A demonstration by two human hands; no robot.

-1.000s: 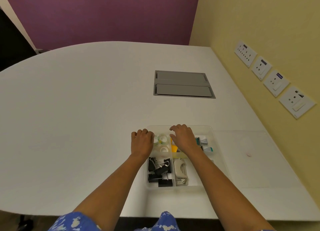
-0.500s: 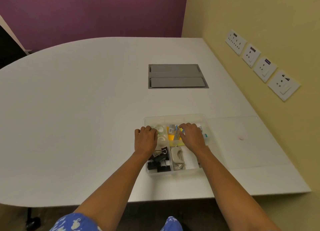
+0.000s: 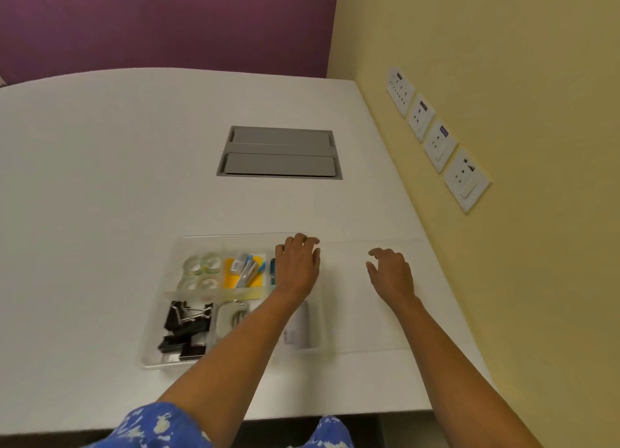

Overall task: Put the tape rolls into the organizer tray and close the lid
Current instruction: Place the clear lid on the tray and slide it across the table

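Tape rolls (image 3: 200,273): already in tray (image 3: 157,340)
Lid (image 3: 375,296): thin, clear, light, slippery; you grip its edge
Left hand (image 3: 297,266): fingers spread, empty
Right hand (image 3: 391,274): fingers open, empty

Grey hatch (image 3: 279,152); four wall sockets (image 3: 436,139)

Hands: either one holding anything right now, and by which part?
Nothing is held. The left hand lies spread over the organizer tray's right side; the right hand is open above the clear lid lying flat on the table. Tape rolls sit in the tray.
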